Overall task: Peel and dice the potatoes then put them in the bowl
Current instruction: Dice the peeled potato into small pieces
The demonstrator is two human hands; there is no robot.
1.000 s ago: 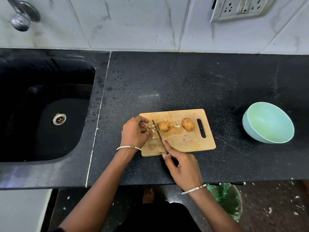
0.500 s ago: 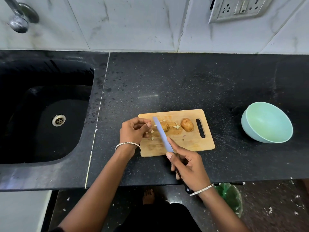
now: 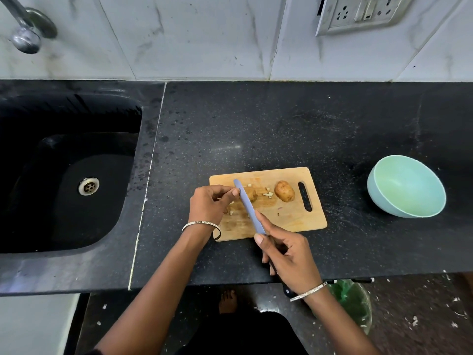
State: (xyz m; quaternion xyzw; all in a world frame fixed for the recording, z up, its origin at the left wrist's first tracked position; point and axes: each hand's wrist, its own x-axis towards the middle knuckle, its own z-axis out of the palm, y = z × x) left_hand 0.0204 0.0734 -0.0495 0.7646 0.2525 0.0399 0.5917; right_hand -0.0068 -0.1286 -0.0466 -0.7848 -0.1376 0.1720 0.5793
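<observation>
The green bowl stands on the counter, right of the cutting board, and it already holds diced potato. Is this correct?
Not quite. The head view shows the green bowl on the counter, right of the cutting board, but empty; the diced pieces lie on the board.

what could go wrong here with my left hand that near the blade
The left hand touches the blade of the knife that the right hand holds; a slip might cut its fingertips. The whole potato lies loose on the cutting board and could roll when bumped.
</observation>
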